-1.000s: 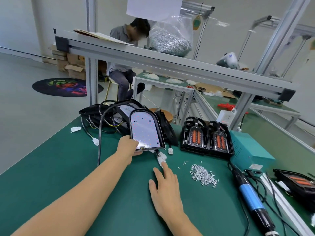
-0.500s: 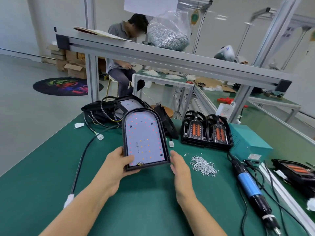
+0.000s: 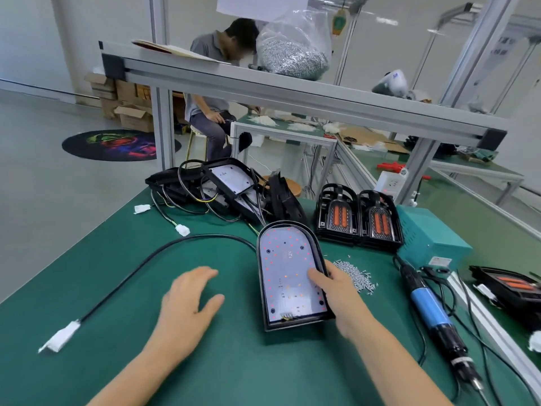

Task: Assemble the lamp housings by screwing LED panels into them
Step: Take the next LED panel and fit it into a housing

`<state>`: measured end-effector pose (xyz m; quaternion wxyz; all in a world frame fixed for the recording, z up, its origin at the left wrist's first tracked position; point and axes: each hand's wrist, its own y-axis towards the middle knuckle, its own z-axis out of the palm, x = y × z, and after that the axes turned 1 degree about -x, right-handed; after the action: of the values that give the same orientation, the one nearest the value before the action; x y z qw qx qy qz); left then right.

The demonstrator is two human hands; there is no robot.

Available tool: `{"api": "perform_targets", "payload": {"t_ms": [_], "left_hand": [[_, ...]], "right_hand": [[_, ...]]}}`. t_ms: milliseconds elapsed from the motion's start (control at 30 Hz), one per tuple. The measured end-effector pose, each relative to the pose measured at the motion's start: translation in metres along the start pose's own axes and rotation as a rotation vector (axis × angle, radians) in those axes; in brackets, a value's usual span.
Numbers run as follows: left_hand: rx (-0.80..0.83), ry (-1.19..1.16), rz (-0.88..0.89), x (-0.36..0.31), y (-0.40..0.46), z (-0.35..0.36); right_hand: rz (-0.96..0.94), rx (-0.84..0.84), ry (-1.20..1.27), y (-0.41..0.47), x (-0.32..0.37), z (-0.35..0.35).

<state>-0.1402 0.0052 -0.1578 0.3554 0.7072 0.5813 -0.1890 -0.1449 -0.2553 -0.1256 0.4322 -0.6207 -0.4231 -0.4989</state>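
Right hand (image 3: 341,297) gripping lamp housing (image 3: 319,259), LED panel (image 3: 289,276) writing unreadable; left hand (image 3: 187,303) spread, empty.

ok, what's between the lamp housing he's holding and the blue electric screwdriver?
In the head view, a loose pile of small silver screws lies on the green mat between the lamp housing, held by the right hand, and the blue electric screwdriver.

Red-dotted white LED panel (image 3: 289,276), perhaps lilac-tinged
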Motion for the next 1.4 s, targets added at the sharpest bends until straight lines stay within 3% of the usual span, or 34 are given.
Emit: {"api": "perform_targets", "payload": {"t_ms": [67, 133, 300, 433, 633, 733, 833, 933, 1100, 1267, 1400], "left_hand": [[-0.031, 0.251, -0.126, 0.016, 0.013, -0.005], [-0.040, 0.310, -0.258, 0.027, 0.027, -0.009], [-0.060, 0.133, -0.326, 0.036, 0.063, -0.018], [0.050, 0.019, -0.290, 0.024, 0.078, -0.013], [0.195, -0.229, -0.239, -0.016, 0.072, 0.017], [0.189, -0.453, -0.238, -0.035, 0.061, 0.040], [0.148, -0.697, -0.381, -0.044, 0.059, 0.051], [0.217, -1.101, -0.615, -0.048, 0.061, 0.052], [0.155, -1.218, -0.694, -0.048, 0.063, 0.055], [0.188, -1.463, -0.774, -0.041, 0.061, 0.049], [0.235, -1.596, -0.728, -0.034, 0.055, 0.047]], "right_hand": [[0.040, 0.064, -0.062, 0.007, 0.001, -0.007], [0.053, 0.139, -0.148, 0.013, 0.007, -0.011], [0.043, 0.253, -0.387, 0.023, 0.019, -0.015], [0.011, 0.312, -0.561, 0.029, 0.024, -0.010], [-0.021, 0.293, -0.581, 0.036, 0.022, -0.004], [-0.039, 0.303, -0.518, 0.038, 0.020, -0.006], [-0.056, 0.291, -0.434, 0.036, 0.018, -0.005], [-0.055, 0.279, -0.419, 0.037, 0.016, -0.006], [-0.043, 0.120, -0.436, 0.051, 0.028, -0.007], [-0.155, -0.073, -0.936, 0.085, 0.031, -0.016], [-0.197, -0.077, -1.260, 0.102, 0.028, -0.013]]}}
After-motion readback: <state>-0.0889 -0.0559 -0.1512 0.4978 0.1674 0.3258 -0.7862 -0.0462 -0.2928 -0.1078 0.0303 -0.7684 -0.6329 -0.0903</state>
